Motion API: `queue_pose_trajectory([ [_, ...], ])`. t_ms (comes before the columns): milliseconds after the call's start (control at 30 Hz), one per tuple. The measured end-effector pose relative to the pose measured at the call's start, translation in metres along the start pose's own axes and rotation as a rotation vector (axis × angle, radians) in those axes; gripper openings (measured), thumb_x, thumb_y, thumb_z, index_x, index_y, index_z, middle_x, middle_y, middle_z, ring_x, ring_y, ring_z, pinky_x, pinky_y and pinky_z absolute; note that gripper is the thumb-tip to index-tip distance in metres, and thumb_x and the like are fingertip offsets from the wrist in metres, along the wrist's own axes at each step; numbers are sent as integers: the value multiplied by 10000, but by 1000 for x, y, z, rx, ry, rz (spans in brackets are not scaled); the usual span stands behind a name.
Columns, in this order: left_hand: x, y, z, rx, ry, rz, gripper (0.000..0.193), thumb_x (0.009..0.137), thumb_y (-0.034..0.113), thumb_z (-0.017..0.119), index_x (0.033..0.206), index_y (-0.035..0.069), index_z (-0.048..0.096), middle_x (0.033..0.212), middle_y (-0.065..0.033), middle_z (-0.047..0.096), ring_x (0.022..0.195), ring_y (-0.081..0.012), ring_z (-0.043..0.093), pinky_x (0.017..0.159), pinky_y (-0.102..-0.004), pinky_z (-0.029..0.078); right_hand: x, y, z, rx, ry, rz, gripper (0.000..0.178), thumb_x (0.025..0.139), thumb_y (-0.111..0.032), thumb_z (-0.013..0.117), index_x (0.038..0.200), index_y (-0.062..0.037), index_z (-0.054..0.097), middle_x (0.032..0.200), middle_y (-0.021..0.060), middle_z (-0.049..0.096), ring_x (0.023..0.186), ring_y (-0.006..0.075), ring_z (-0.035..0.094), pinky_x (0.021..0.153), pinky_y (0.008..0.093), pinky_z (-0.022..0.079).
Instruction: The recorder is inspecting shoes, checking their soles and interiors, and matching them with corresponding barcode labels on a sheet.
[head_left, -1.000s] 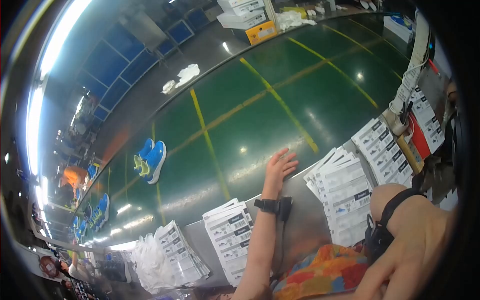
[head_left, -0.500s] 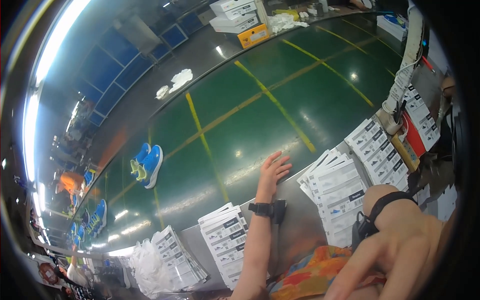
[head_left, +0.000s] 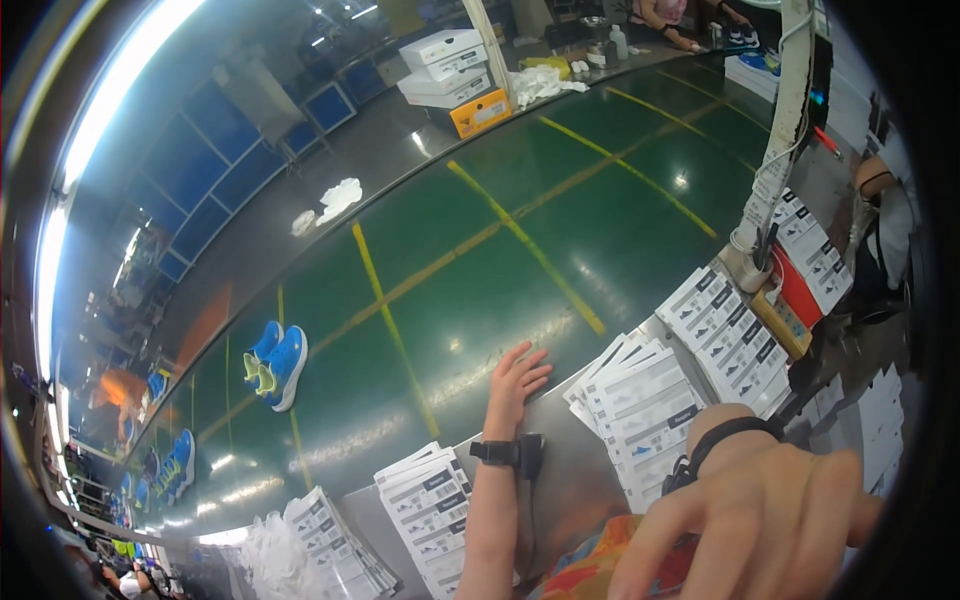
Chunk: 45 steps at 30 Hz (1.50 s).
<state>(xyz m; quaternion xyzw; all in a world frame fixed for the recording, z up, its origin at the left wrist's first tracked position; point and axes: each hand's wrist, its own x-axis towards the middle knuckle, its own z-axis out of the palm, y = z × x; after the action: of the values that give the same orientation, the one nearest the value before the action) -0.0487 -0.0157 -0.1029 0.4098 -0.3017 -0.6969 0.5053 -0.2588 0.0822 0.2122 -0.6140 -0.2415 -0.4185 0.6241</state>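
My left hand (head_left: 519,378) rests at the near edge of the green belt (head_left: 440,310), fingers apart with nothing in them. A black strap with a small box is around that wrist. Close to the camera at the lower right is my right hand (head_left: 745,515), its fingers spread and no object visible in it; its fingertips run out of view. Beyond its wrist lies a fanned stack of printed label sheets (head_left: 640,405). A pair of blue shoes (head_left: 279,365) with pale yellow-green linings stands on the belt to the left.
More label stacks (head_left: 430,505) line the near ledge, beside crumpled white paper (head_left: 270,550). Other shoes (head_left: 177,468) stand farther left on the belt. Shoe boxes (head_left: 447,68) are piled across it. A white post (head_left: 775,160) rises at the right. Other people are working at the far end.
The view has shifted, so the belt and shoes appear lower and farther left. My right hand has come up closer to the camera; my left hand stays at the belt edge.
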Motion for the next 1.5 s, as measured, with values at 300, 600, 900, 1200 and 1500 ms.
queue_pose_trajectory([
  [300,-2,0,-2,-14,-3,2,468,876,161,556,1293,1,418,1186,-208,573,946,-263,636,785,-304,519,-3,-6,2,38,2,19,321,903,-359,571,795,-58,588,779,132,697,842,266,603,798,425,423],
  [600,1,-2,-3,19,-1,-10,457,882,154,526,1296,-1,407,1204,-211,558,973,-279,629,820,-340,519,3,14,21,311,548,-138,187,787,-107,720,867,-57,558,796,107,683,780,189,593,762,280,483],
  [900,2,-2,-6,-30,-21,12,443,883,170,541,1282,6,439,1182,-213,570,949,-270,639,778,-303,528,32,33,30,283,557,-148,181,822,-153,659,917,-49,547,814,124,683,820,216,587,797,303,460],
  [1200,1,-5,-14,-46,-6,5,471,867,159,579,1288,8,432,1198,-199,569,956,-262,641,795,-319,532,50,29,22,378,532,-147,204,856,-200,599,968,-41,537,832,140,682,859,242,580,831,325,437],
  [1500,2,-7,-11,-6,-4,-3,471,876,164,550,1299,7,416,1188,-193,574,947,-261,639,796,-328,523,48,33,21,351,594,-154,250,890,-247,539,1019,-33,527,850,156,681,899,269,574,866,347,414],
])
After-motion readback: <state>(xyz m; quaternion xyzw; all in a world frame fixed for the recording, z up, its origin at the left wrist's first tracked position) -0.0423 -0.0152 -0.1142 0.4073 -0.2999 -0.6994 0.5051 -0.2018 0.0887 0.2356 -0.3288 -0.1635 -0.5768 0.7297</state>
